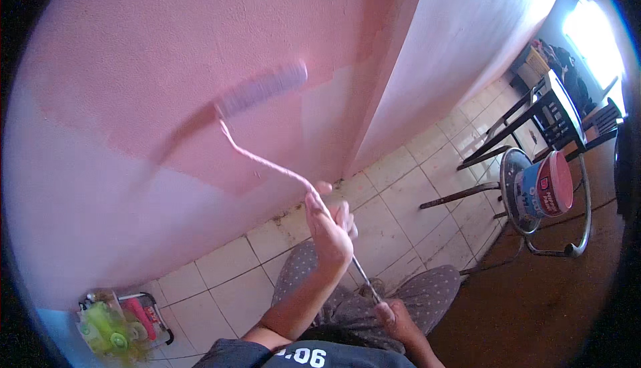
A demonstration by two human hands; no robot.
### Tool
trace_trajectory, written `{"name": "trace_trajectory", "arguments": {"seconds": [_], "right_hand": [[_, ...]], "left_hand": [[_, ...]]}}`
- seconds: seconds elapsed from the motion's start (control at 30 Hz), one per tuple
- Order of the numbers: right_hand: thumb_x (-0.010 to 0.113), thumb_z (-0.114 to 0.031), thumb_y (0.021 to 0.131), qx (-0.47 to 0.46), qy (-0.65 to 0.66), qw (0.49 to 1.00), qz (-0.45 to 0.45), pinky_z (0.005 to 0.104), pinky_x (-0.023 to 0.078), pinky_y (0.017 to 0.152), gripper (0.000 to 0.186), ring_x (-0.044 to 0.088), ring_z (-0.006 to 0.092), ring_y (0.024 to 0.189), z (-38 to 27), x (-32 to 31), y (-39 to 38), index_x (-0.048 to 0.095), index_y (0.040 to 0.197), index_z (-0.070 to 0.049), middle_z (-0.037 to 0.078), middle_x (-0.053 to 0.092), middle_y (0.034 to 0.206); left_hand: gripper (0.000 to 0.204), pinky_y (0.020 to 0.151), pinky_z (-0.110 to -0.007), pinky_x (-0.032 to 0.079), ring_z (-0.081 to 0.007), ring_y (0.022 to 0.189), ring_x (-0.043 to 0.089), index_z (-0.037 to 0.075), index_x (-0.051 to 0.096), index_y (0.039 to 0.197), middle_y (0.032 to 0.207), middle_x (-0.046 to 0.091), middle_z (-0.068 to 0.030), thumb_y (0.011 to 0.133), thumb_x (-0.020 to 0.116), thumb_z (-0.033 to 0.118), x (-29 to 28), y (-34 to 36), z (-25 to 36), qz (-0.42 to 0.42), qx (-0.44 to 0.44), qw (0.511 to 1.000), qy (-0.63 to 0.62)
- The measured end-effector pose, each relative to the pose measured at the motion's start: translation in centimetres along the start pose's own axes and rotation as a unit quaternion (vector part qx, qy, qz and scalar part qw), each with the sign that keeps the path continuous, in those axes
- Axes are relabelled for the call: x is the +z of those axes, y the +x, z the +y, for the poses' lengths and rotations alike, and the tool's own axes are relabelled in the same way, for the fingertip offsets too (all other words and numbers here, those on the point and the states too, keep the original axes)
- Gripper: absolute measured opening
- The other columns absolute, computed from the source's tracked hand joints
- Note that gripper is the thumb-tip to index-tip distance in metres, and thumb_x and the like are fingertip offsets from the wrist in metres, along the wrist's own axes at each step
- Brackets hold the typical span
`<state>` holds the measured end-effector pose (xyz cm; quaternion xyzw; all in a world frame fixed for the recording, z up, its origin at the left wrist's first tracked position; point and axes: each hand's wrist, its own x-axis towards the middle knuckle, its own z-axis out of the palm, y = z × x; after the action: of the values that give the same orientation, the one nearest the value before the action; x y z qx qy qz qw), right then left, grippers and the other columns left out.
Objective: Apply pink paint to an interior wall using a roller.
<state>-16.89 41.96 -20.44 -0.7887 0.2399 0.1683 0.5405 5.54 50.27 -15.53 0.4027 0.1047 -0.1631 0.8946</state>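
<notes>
A paint roller with a pale, pink-stained sleeve presses against the pink wall, blurred by motion. Its bent, paint-covered rod runs down to a long thin pole. My left hand grips the pole high up, near where the rod joins it. My right hand holds the pole's lower end close to my body. Fresh pink paint covers the upper wall; a paler lilac band lies below it.
A round stool at the right carries an open bucket of pink paint. Dark chairs and a table stand beyond it. A tray with green and pink items sits on the tiled floor at lower left.
</notes>
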Motion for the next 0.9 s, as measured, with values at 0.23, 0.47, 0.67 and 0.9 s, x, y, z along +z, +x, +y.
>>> {"name": "trace_trajectory", "arguments": {"seconds": [0.23,0.47,0.67,0.9], "right_hand": [[0.045,-0.034,0.095,0.004,-0.104,0.994,0.035,0.0394,0.040,0.054,0.042,0.044,0.0312,0.053,6.4,-0.6,-0.9,0.062,0.082,0.002,0.017,0.052,0.059],[0.032,-0.046,0.096,0.052,-0.103,0.993,0.007,0.0397,0.039,0.056,0.059,0.046,0.0301,0.053,9.1,-3.9,-1.9,0.052,0.066,0.000,0.014,0.045,0.055],[0.033,-0.051,0.095,0.095,-0.036,0.995,-0.010,0.0360,0.036,0.052,0.061,0.039,0.0162,0.054,9.3,-7.1,1.5,0.049,0.062,-0.002,0.005,0.040,0.054],[0.035,-0.045,0.096,-0.008,-0.052,0.999,-0.002,0.0391,0.035,0.050,0.058,0.040,0.0184,0.050,5.7,-8.5,3.1,0.047,0.061,-0.001,0.009,0.042,0.052]], "left_hand": [[0.046,0.037,-0.029,0.028,-0.0111,0.044,0.036,0.014,0.038,0.108,0.066,0.042,-0.0010,0.092,0.031,0.057,-7.2,2.6,-13.7,0.189,-0.079,0.976,0.076],[0.042,0.036,-0.030,0.025,-0.0112,0.042,0.033,0.015,0.038,0.108,0.061,0.036,0.0008,0.092,0.030,0.053,-3.2,1.8,-14.9,0.109,-0.195,0.974,0.044],[0.040,0.036,-0.026,0.022,-0.0094,0.041,0.029,0.016,0.039,0.105,0.054,0.027,0.0041,0.092,0.031,0.053,-0.2,4.0,-13.9,0.075,-0.235,0.969,-0.028],[0.043,0.037,-0.029,0.026,-0.0107,0.044,0.032,0.017,0.038,0.105,0.065,0.038,-0.0008,0.091,0.029,0.057,3.2,4.8,-11.1,-0.014,-0.070,0.997,0.017]]}}
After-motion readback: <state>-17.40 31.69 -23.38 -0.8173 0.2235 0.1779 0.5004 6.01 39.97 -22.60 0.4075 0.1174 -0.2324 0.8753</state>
